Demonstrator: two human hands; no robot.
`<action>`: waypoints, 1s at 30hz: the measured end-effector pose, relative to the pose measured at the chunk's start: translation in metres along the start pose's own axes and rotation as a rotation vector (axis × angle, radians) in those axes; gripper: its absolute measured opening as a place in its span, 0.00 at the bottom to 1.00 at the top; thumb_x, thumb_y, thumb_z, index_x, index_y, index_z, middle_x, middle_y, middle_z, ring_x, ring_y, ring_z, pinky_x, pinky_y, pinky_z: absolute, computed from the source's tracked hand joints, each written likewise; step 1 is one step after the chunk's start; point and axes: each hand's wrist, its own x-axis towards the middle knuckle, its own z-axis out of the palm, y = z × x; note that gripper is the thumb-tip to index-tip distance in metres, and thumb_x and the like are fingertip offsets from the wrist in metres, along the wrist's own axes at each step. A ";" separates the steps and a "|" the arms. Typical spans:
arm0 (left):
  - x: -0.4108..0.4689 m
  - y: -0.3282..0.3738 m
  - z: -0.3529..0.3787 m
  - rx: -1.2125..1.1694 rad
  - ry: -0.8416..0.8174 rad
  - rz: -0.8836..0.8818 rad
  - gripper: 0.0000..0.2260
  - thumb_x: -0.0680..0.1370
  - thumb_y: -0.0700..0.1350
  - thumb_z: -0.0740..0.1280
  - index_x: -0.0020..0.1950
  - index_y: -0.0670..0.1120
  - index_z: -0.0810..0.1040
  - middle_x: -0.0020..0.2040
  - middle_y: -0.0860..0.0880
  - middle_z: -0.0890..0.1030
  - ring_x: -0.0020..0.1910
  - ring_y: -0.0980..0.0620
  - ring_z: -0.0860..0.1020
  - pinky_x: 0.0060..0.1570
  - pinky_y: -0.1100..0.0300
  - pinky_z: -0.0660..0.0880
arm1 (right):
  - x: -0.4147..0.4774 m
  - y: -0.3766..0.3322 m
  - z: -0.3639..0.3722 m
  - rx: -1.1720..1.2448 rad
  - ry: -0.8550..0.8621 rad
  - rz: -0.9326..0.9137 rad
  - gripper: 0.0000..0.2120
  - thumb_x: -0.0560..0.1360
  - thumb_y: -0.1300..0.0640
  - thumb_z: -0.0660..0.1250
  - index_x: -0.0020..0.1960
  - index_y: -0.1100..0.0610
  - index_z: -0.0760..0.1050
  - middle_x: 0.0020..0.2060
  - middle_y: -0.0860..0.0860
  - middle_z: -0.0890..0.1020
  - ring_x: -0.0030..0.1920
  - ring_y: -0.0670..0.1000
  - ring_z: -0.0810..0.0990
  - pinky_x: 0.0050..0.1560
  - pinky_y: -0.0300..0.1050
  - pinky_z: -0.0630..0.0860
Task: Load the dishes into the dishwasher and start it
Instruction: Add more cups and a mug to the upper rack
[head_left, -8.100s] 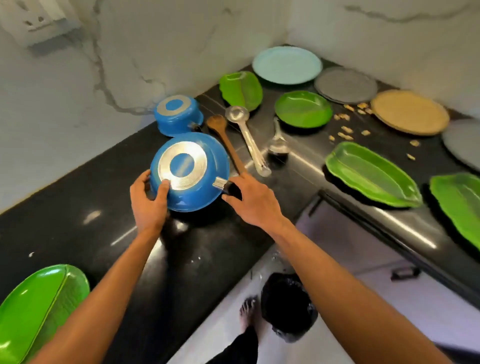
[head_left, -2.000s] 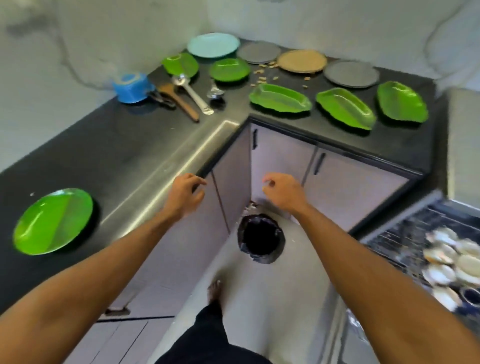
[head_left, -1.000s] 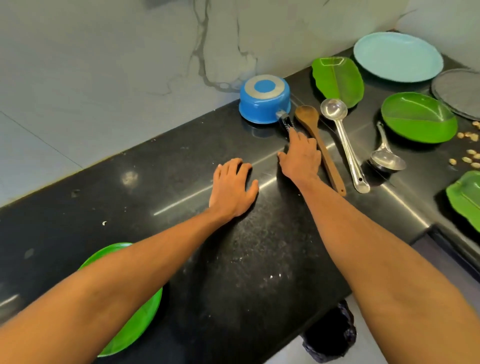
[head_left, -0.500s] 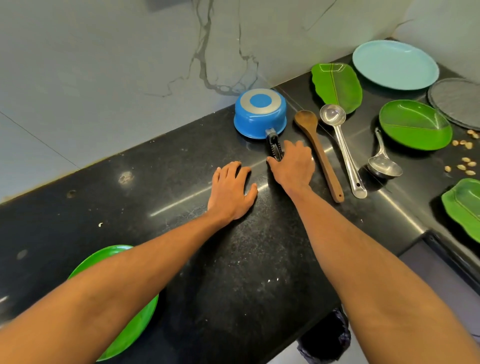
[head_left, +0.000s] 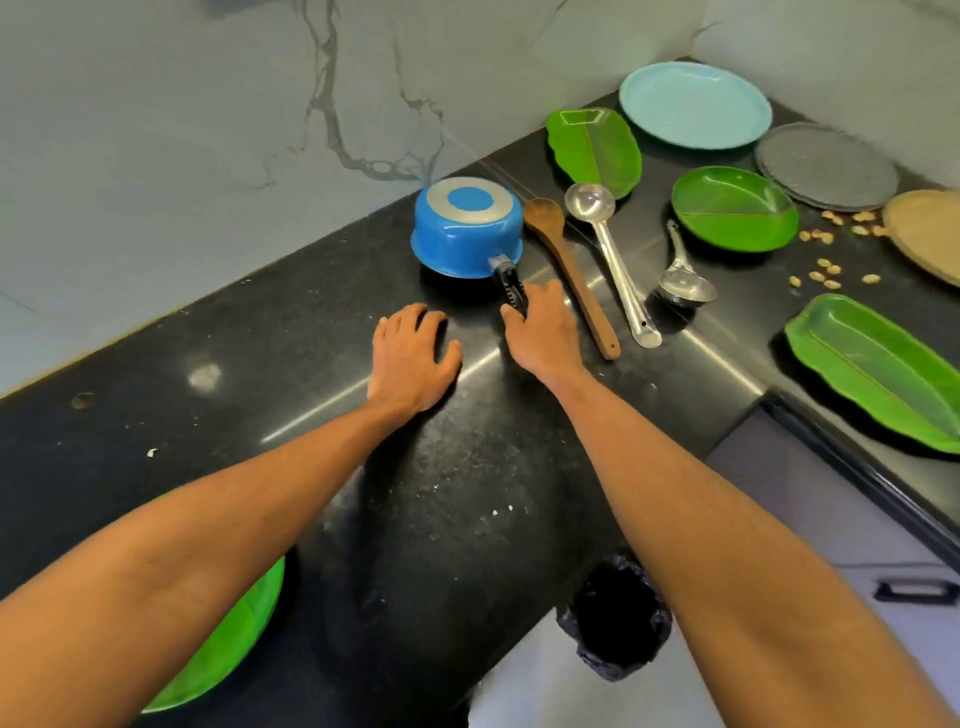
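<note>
just this side of the upturned blue saucepan (head_left: 467, 228), its black handle (head_left: 506, 278) runs straight toward the right hand (head_left: 543, 332), whose thumb and fingers close round its tip, while the left hand (head_left: 410, 358) rests flat and spread on the worktop (head_left: 291, 353) alongside.

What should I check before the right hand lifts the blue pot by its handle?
1. Right hand on the black handle of the blue pot: ok; firm grip: cannot tell.
2. Pot upside down, nothing to spill: ok.
3. Wooden spoon apart from pot and hand: cannot tell, very close.
4. Left hand free: ok, flat on the counter.
5. Dishwasher open: cannot tell, not in view.
</note>
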 end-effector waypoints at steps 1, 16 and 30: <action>0.000 0.001 -0.002 -0.004 0.005 0.006 0.22 0.77 0.58 0.60 0.65 0.47 0.76 0.64 0.45 0.75 0.64 0.45 0.71 0.68 0.45 0.66 | -0.014 0.006 -0.009 0.006 0.010 -0.010 0.10 0.81 0.50 0.63 0.58 0.56 0.74 0.54 0.49 0.67 0.50 0.52 0.74 0.50 0.46 0.67; -0.165 0.181 0.031 -0.495 0.023 0.223 0.09 0.71 0.38 0.67 0.48 0.46 0.83 0.46 0.47 0.82 0.48 0.47 0.77 0.52 0.55 0.71 | -0.355 0.184 -0.151 0.064 0.412 0.270 0.13 0.77 0.43 0.67 0.55 0.51 0.75 0.43 0.46 0.79 0.42 0.50 0.77 0.40 0.46 0.70; -0.528 0.434 0.120 -0.502 -0.550 0.497 0.06 0.72 0.38 0.68 0.45 0.45 0.83 0.44 0.48 0.82 0.44 0.45 0.80 0.50 0.56 0.75 | -0.781 0.399 -0.239 0.084 0.622 0.734 0.10 0.77 0.42 0.68 0.51 0.48 0.75 0.38 0.44 0.79 0.38 0.48 0.78 0.36 0.45 0.69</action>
